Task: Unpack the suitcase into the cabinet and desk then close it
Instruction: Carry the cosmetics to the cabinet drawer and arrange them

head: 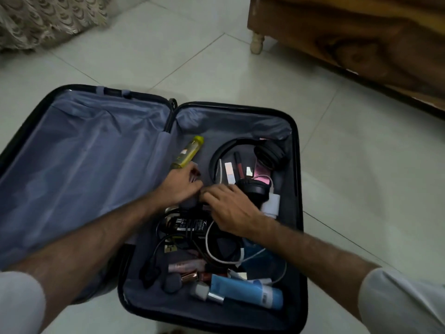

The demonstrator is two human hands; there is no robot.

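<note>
Both hands, left and right, meet fingertip to fingertip, fingers seemingly curled.

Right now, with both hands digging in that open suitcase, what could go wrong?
1. The white cable loops through the black cords beside the black power adapter, so lifting one might drag the others out.
2. The slim yellow bottle lies right by the left hand and might get knocked and roll.
3. The right hand reaches beside the black headphones, which rest over small cosmetics that might scatter.
</note>
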